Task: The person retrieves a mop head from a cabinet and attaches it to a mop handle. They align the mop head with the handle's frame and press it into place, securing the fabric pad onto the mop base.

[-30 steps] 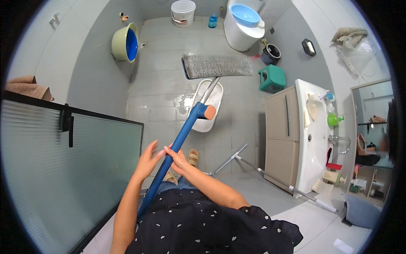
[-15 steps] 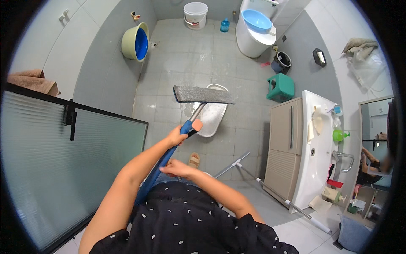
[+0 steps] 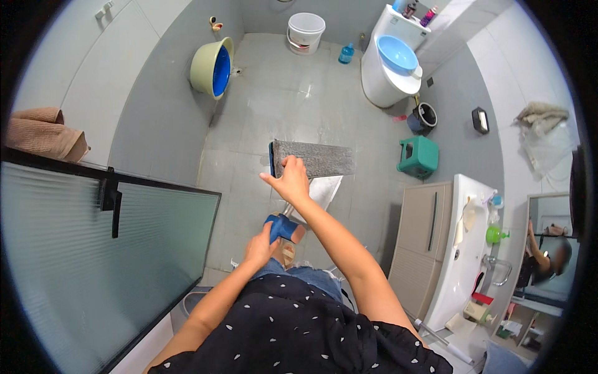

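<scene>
The flat mop [image 3: 333, 159] has its head raised in front of the person, grey fibre pad upward, over a white basin [image 3: 321, 192] that it partly hides. The pad looks soft and thick and probably gives under the fingers; if wet, it will likely be heavier and somewhat slippery. The blue backing along its left edge seems stiff, so that end offers a firmer hold than the fibres. The left hand [image 3: 260, 246] is wrapped around the blue handle [image 3: 281, 228] beside its peach-coloured end, a sensible place to steady the long, probably light pole against tipping. The right hand [image 3: 291, 181] lies over the pad's left part, fingers bent and thumb spread apart; whether it pinches, presses or only hovers, I cannot tell. Beyond are a white bucket [image 3: 306, 34], a blue bottle [image 3: 346, 54] and a green stool [image 3: 419, 156].
</scene>
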The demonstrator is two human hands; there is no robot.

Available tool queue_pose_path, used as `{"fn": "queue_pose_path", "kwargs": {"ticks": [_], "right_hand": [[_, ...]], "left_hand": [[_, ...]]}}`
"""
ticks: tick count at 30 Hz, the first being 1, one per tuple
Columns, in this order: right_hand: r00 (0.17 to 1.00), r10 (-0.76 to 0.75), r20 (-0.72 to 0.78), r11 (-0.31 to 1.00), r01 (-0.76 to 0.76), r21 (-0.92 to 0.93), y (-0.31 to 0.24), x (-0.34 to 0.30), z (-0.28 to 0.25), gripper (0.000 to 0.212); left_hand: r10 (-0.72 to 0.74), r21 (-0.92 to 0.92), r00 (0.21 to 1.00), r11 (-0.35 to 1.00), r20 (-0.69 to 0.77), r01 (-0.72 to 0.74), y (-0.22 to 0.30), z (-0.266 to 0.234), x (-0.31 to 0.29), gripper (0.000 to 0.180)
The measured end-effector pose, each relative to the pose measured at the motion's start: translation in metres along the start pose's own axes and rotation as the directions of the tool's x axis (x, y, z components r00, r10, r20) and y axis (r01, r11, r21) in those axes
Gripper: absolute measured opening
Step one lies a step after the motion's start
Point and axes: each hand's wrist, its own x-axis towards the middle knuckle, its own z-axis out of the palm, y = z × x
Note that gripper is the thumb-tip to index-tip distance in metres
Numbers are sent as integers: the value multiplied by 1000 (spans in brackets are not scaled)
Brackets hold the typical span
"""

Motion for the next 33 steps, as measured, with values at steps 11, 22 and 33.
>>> {"fn": "queue_pose_path", "kwargs": {"ticks": [11,22,33], "right_hand": [[987,-160,25,978,162,-129,12,65,-14,19],[992,121,-23,988,-118,95,107,98,-76,19],[944,204,-261,962,-242,-123,204,127,-184,20]], "left_hand": [[37,-147,998,988,-46,-43,9,-15,40,57],[2,-264,1000,965,5,-1,20,-19,43,57],[29,-398,998,916,-54,-49,20,-6,49,55]]}}
